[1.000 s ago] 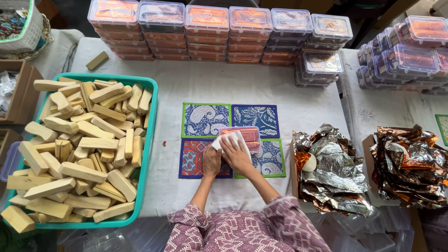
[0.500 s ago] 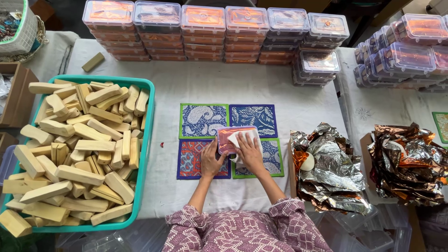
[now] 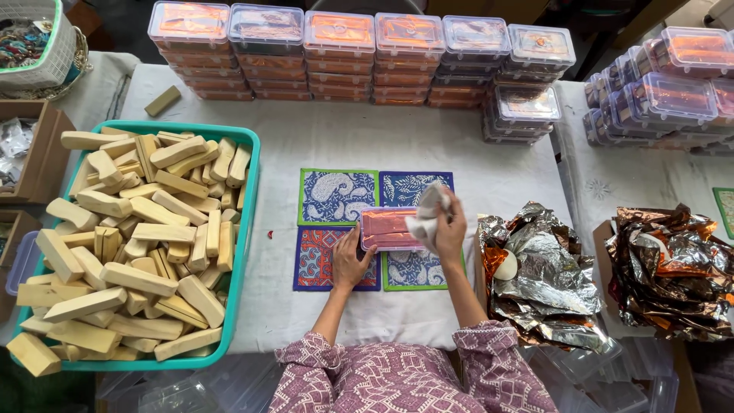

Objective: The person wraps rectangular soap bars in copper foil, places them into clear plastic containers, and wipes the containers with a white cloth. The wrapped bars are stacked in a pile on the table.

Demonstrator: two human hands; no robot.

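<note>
Head view: left hand (image 3: 350, 262) lies flat, steadying a clear plastic box with orange contents (image 3: 388, 229); right hand (image 3: 449, 227), fingers closed around a white cloth (image 3: 425, 216), rests on the box. Filled boxes (image 3: 340, 53) are stacked beyond it.

Four mats (image 3: 336, 196) in a square at the table's (image 3: 344, 141) middle, a lidded box (image 3: 388, 229) on top where they meet. Left hand (image 3: 350, 261) at the box's near left corner, right hand (image 3: 449, 229) over its right end, gripping a cloth (image 3: 425, 216). Tub of blocks (image 3: 130, 229) at the left edge. Stacked boxes (image 3: 359, 53) along the far edge. Crumpled foil (image 3: 539, 271) at the right edge.
</note>
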